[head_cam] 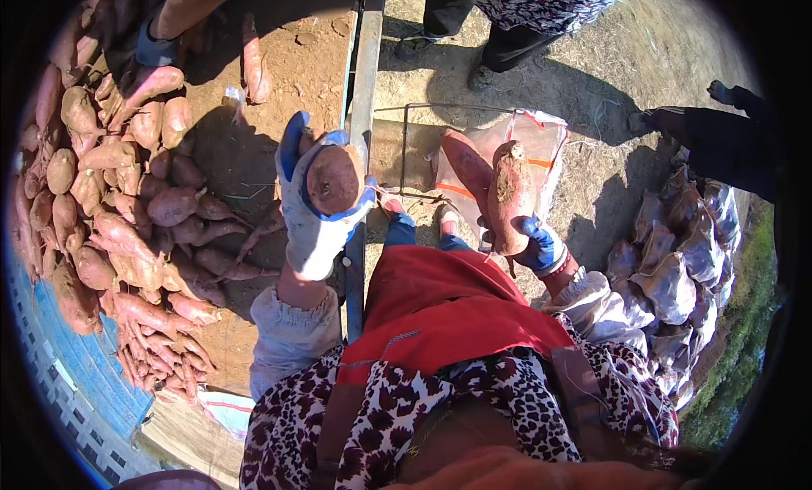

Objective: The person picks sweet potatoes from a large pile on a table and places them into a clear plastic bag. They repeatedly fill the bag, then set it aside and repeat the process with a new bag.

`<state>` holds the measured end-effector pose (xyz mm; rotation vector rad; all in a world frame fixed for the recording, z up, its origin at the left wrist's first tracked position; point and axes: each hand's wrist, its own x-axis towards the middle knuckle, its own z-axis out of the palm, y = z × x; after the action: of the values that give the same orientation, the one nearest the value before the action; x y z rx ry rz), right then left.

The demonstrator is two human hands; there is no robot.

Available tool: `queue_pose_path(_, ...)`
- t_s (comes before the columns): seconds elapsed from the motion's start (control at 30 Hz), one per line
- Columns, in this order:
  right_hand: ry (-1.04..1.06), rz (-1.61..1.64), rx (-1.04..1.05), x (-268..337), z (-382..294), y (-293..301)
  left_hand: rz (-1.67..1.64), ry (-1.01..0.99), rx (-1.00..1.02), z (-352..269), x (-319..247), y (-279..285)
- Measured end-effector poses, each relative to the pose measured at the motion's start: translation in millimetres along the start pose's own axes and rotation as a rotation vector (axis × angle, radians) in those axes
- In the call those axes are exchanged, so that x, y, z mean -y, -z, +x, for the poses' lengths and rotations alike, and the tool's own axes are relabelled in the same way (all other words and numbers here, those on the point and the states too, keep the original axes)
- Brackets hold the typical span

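Note:
My left hand (317, 198), in a white and blue work glove, is closed around a sweet potato (334, 179) whose end points up at the camera, above the metal edge of the soil-covered surface. In a blue-palmed glove, my right hand (539, 242) grips the lower ends of two sweet potatoes, one reddish (469, 163) and one crusted with soil (511, 195). Both are above a clear plastic bag (552, 147) with red and orange bands, beside a thin dark metal frame (404, 141). Part of the bag is hidden behind the sweet potatoes.
A large heap of sweet potatoes (120, 217) covers the left side of the surface. A metal rail (368, 65) edges it. A co-worker's gloved hand (155, 49) reaches into the heap. Other people's legs (507, 46) stand at the top. Filled bags (672, 280) are piled at right.

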<state>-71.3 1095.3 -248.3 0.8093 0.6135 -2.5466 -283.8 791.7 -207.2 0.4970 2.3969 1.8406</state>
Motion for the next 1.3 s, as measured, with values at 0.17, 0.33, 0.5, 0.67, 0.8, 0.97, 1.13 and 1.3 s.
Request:
queue_pose_path(0.17,0.185,0.001,-0.171,-1.6,-56.4,70.8,-0.598,0.208,0.324,-36.0,-18.2,-172.6)
queue_pose_path(0.33,-0.083,-0.125,-0.289,-8.4,-16.7,225.6,0.297,0.416,0.740,-81.7,68.1,-298.0)
queue_pose_path(0.5,-0.144,-0.757,-0.578,11.5,11.0,170.6,0.048,0.272,0.693,-130.1,70.2,-212.1)
queue_pose_path(0.67,0.514,-1.586,-0.203,-14.6,52.7,59.3,0.259,0.317,0.237,-200.0,52.4,-49.4)
queue_pose_path(0.8,0.548,-1.546,0.111,-74.2,124.6,-34.4,0.627,0.325,-0.104,-204.0,68.2,59.9)
queue_pose_path(0.97,0.725,-1.429,0.153,-119.0,274.5,-157.8,0.897,0.597,-0.035,-139.9,109.5,140.4)
queue_pose_path(1.13,1.074,-1.940,-0.111,-76.5,427.3,-277.9,0.885,0.500,0.130,-157.6,90.9,173.0)
queue_pose_path(1.3,0.711,-2.431,-0.376,-41.3,521.4,-365.4,1.053,0.399,-0.113,-269.4,5.5,244.0)
